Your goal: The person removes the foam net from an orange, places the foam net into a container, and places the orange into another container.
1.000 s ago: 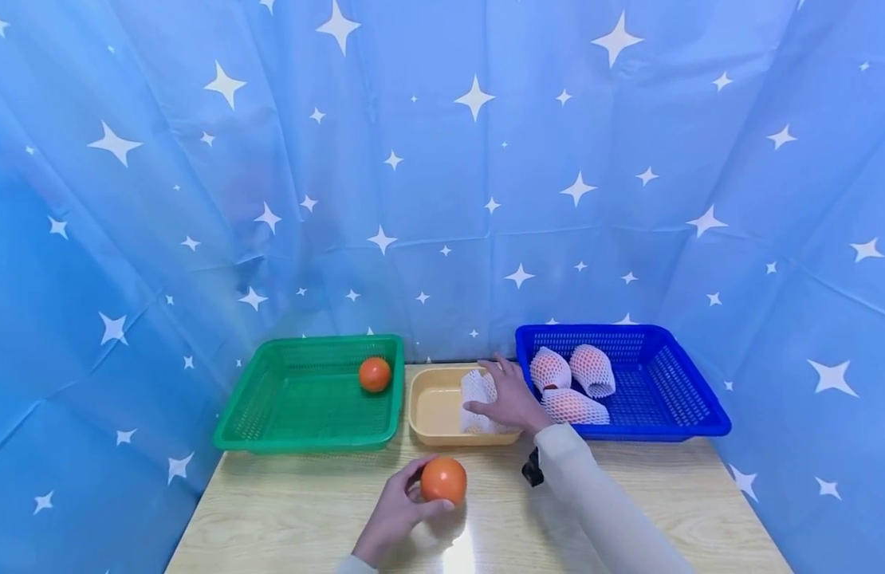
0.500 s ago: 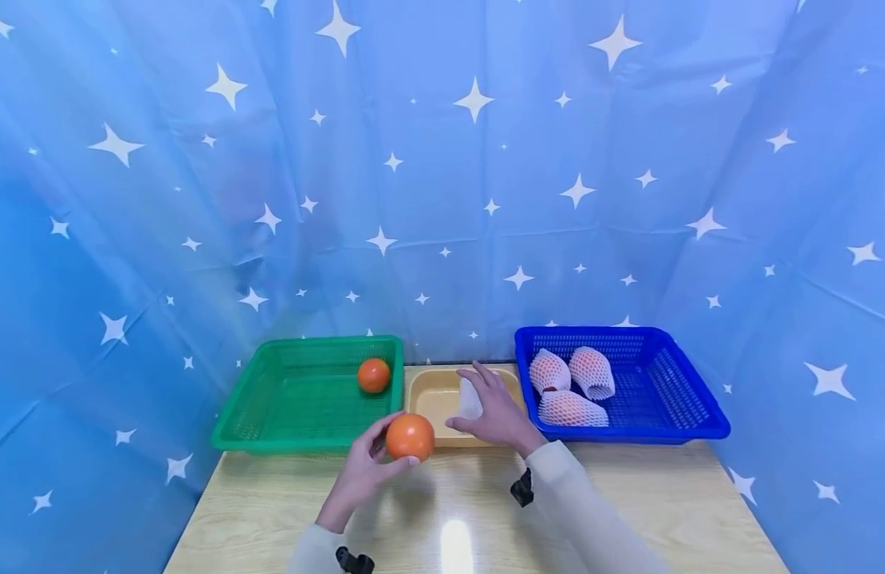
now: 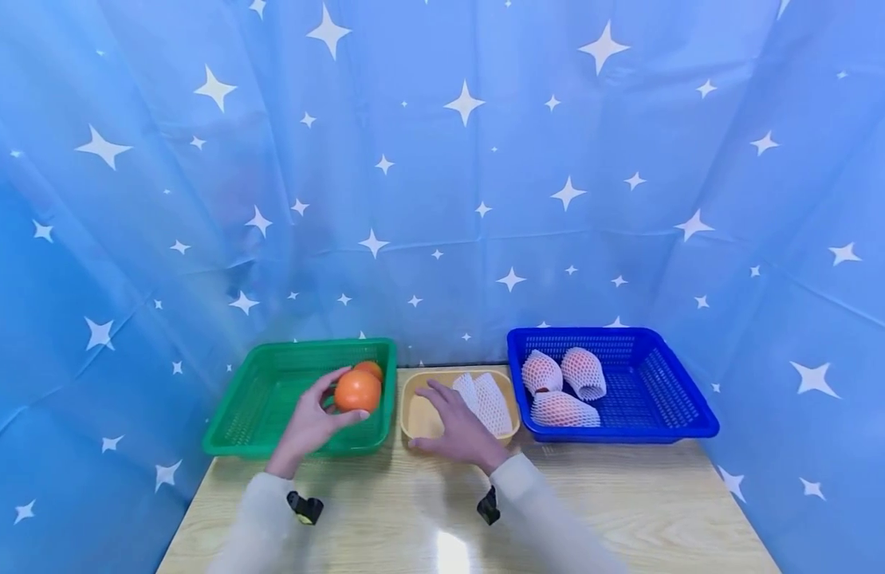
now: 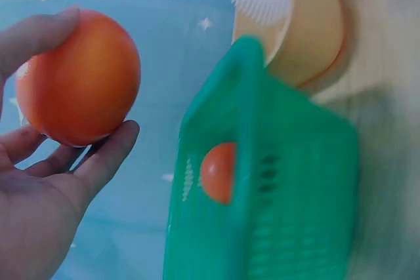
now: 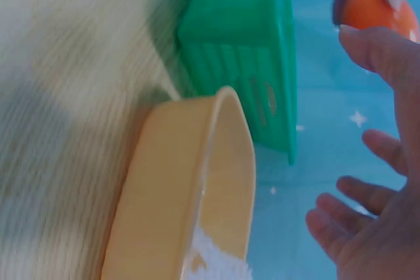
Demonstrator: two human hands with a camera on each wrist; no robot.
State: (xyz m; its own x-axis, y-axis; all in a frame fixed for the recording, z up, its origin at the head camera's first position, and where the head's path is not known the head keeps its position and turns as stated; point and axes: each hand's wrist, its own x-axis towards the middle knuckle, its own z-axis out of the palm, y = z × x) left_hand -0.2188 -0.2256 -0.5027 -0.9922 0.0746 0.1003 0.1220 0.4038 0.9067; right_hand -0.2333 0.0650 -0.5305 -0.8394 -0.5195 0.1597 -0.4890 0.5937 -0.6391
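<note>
Left of the tray [image 5: 161,195] sits a green basket [image 3: 273,391], with a second orange [image 4: 218,173] lying in the end nearest the tray. Bare fruit seems to be kept on this side, and the basket walls would stop anything round from rolling off.

Over that same tray-side end the left hand [image 3: 309,418] grasps an orange [image 3: 357,391], thumb on one side and fingers round the other. My guess is that a smooth ball like that needs support from both sides. From the person's own left wrist, it shows up clear of the basket's rim, not resting on anything. The forearm slants forward and the hand bends toward the tray.

Above the tray itself the right hand [image 3: 460,426] holds nothing: its fingers are spread apart and the thumb juts out toward the green basket. Beyond its knuckles, in the tray's right half, lie white foam nets [image 3: 493,405]. The tray looks chosen to collect loose wrapping.

Right of the tray stands a blue basket [image 3: 643,399], with three wrapped fruits [image 3: 584,373] bunched toward the tray, each in its own net, presumably against bruising.
</note>
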